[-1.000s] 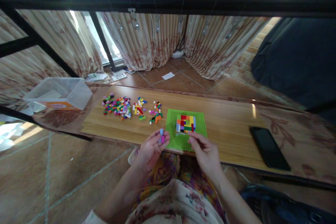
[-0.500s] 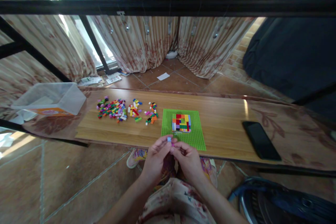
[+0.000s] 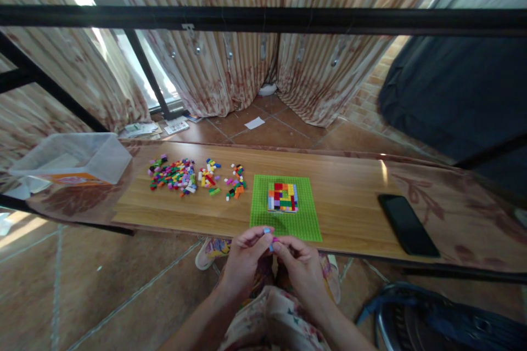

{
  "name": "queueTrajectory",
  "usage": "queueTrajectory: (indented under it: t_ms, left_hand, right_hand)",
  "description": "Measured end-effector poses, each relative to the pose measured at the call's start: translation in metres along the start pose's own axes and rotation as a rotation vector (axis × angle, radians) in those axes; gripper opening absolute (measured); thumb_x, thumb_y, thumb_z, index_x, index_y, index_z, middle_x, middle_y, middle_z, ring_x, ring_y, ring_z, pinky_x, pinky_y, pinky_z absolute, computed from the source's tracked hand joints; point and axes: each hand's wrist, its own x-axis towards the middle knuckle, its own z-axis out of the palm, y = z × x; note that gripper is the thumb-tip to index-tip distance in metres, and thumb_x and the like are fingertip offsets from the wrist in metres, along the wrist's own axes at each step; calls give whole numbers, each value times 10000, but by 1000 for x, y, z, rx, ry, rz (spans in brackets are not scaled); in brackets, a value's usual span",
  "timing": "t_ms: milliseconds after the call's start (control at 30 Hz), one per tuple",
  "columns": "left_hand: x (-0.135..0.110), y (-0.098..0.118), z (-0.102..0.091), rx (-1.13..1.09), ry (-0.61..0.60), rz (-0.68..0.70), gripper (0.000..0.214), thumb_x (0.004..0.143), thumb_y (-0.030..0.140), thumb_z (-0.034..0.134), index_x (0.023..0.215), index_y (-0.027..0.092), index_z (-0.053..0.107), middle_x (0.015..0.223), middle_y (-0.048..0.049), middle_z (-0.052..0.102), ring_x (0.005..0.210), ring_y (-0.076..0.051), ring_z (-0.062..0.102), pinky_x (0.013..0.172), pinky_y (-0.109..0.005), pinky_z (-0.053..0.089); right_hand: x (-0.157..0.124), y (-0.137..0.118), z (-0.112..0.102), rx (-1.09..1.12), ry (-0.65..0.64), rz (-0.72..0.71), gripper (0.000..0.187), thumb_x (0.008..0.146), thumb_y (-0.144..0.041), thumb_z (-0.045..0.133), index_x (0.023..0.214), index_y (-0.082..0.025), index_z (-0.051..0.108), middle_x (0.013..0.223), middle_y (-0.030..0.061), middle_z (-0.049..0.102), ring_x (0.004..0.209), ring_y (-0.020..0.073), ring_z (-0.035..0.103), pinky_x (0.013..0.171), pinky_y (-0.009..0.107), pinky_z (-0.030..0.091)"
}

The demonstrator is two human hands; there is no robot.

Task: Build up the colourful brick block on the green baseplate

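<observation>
Just past the table's near edge, my left hand (image 3: 244, 256) pinches a small light blue toy brick (image 3: 267, 230) between thumb and fingers. My right hand (image 3: 302, 263) meets it fingertip to fingertip, pinching a small pink brick (image 3: 275, 239). A further bit of blue shows between the thumbs; whether the pieces are joined is hidden by the fingers. Beyond both hands lies a green baseplate (image 3: 307, 225), bearing a square build of multicoloured bricks (image 3: 282, 198) with a green patch showing near its middle.
Loose bricks lie in a large heap (image 3: 173, 176) and two smaller groups (image 3: 209, 174) (image 3: 236, 182) left of the baseplate. A clear plastic bin (image 3: 102, 159) stands at the far left. A black phone (image 3: 407, 225) rests on the right. A black rail (image 3: 263, 19) crosses beyond the wooden tabletop (image 3: 346, 192).
Both hands have drawn slightly back toward my body, still together with the bricks between them. The light blue and pink bricks have turned a little in the fingers. The view has tilted slightly.
</observation>
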Motion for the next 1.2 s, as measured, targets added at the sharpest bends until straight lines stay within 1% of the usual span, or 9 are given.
queueTrajectory:
  t_ms: [200, 333, 433, 633, 733, 833, 967, 1067, 1200]
  left_hand:
    - [1, 4, 3, -39, 16, -45, 305, 592, 327, 849, 818, 156, 735, 719, -19, 675, 624, -85, 592, 589, -190, 494]
    - [5, 7, -8, -64, 70, -78, 371, 592, 357, 847, 874, 149, 724, 735, -12, 664, 623, -75, 572, 568, -179, 482]
    - [9, 11, -13, -38, 96, -76, 396, 587, 358, 843, 888, 138, 711, 756, -18, 663, 645, -83, 575, 585, -191, 486]
    - [15, 17, -15, 85, 157, -30, 443, 598, 345, 809, 970, 138, 684, 763, -17, 658, 619, -78, 552, 562, -192, 447]
    - [24, 14, -27, 171, 170, 35, 426, 631, 329, 765, 999, 137, 667, 742, -10, 649, 598, -78, 540, 547, -192, 433]
    - [40, 10, -46, 314, 186, 134, 388, 670, 311, 711, 1011, 136, 650, 733, -7, 641, 596, -96, 551, 544, -208, 443]
    - [65, 15, -73, 694, 249, 394, 308, 766, 298, 621, 1039, 158, 647, 826, -41, 681, 704, -146, 619, 645, -261, 497]
    - [80, 27, -84, 1004, 301, 523, 285, 819, 249, 570, 1087, 174, 635, 921, -64, 697, 794, -177, 646, 741, -313, 514]
    - [94, 41, -86, 1254, 310, 655, 315, 843, 188, 540, 1150, 202, 607, 1006, -68, 683, 886, -200, 647, 820, -353, 520]
  right_hand:
    - [2, -3, -3, -2, 29, 35, 210, 687, -437, 747, 718, -229, 743, 623, 15, 667, 572, 143, 553, 543, 256, 449]
    - [13, -6, -19, 98, 112, 75, 269, 666, -457, 774, 748, -203, 733, 633, 9, 649, 548, 113, 519, 530, 235, 428]
    - [21, -7, -32, 135, 72, 96, 300, 662, -461, 784, 790, -194, 739, 687, 21, 670, 570, 111, 537, 550, 237, 443]
    - [24, 2, -45, -13, 94, 68, 344, 678, -475, 768, 846, -176, 752, 684, 24, 678, 595, 118, 549, 569, 244, 446]
    - [25, 6, -50, -99, 136, 42, 354, 682, -487, 755, 857, -180, 759, 667, 20, 676, 613, 129, 563, 597, 255, 462]
    - [27, 9, -58, -159, 167, 45, 356, 674, -496, 754, 862, -194, 765, 751, 35, 713, 691, 157, 611, 674, 281, 499]
    - [27, 14, -65, -236, 137, 86, 381, 687, -516, 738, 901, -201, 765, 841, 58, 737, 767, 192, 649, 730, 305, 521]
    - [23, 20, -58, -316, 90, 79, 394, 695, -524, 731, 920, -201, 762, 894, 73, 741, 825, 211, 664, 766, 310, 524]
    - [14, 26, -32, -325, -51, 52, 401, 747, -536, 683, 941, -192, 751, 916, 94, 735, 840, 216, 672, 748, 299, 535]
